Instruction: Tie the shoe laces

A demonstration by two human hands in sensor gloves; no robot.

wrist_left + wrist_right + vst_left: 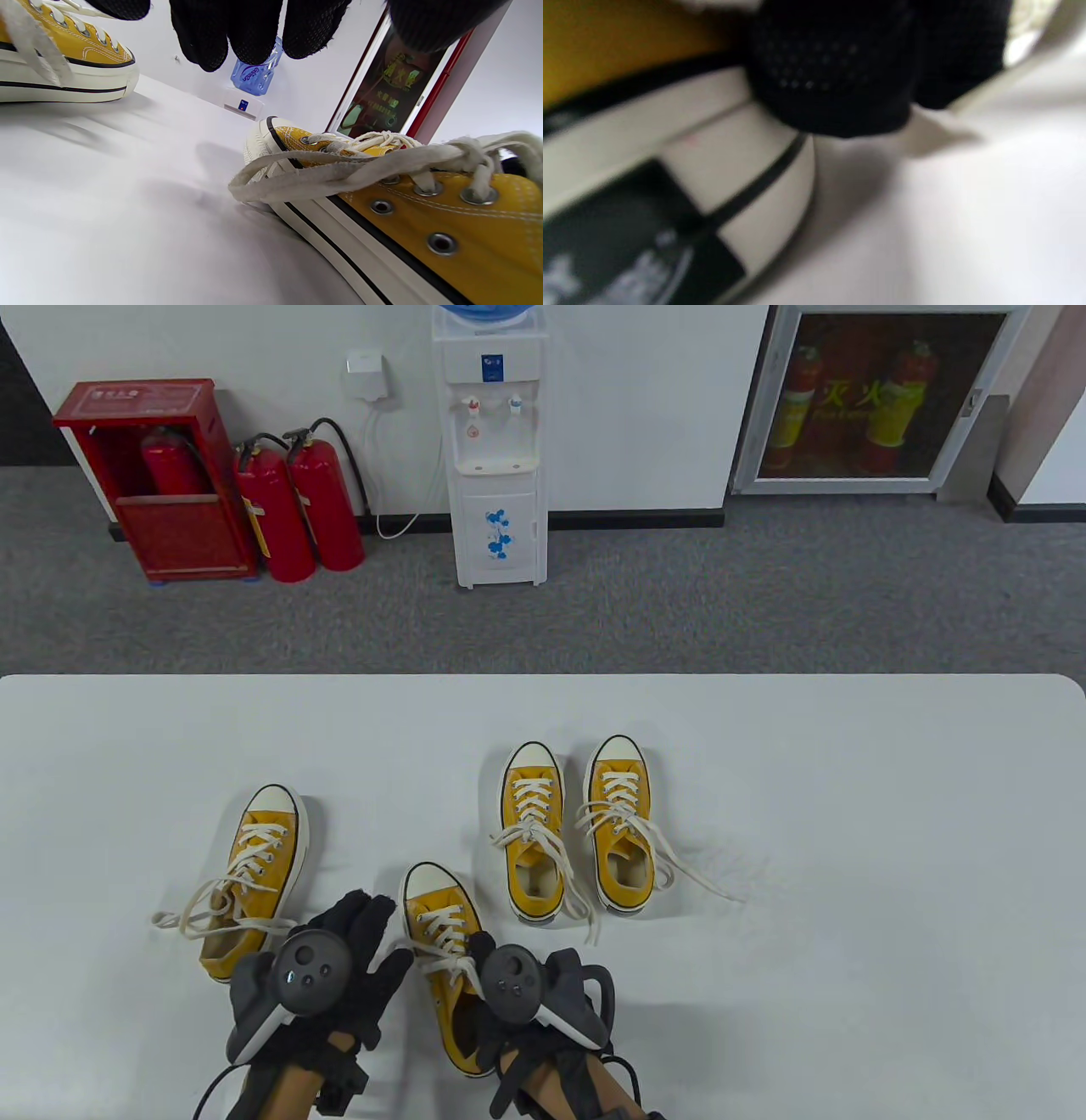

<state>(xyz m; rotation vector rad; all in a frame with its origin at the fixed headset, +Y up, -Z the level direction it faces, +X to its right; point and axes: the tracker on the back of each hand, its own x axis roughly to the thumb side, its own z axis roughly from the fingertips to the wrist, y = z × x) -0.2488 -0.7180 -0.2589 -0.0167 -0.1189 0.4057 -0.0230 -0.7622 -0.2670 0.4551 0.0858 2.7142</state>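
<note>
Both my gloved hands enter from the near edge of the white table (848, 814), flanking the nearest yellow shoe (445, 950), which lies toe away from me. My left hand (352, 959) sits on the shoe's left side, tracker uppermost, its fingers (258, 29) extended forward and held together; in the left wrist view they hang straight above the table, curled round nothing, so this hand is released. My right hand (526, 993) lies against the shoe's right side near the heel. The right wrist view, which is blurred, shows a gloved finger (831, 67) against the yellow canvas and white sole, but whether it pinches a lace or merely rests there I cannot tell. The shoe's white laces (339, 169) are crossed over the tongue, with a strand draped over the left side of the sole toward the table. To the left, just beyond my left hand, a second yellow shoe (254, 874) lies with loose lace ends trailing to its left. Farther off and to the right, a pair of yellow shoes (577, 831) stands side by side, toes away, laces spread onto the table.
</note>
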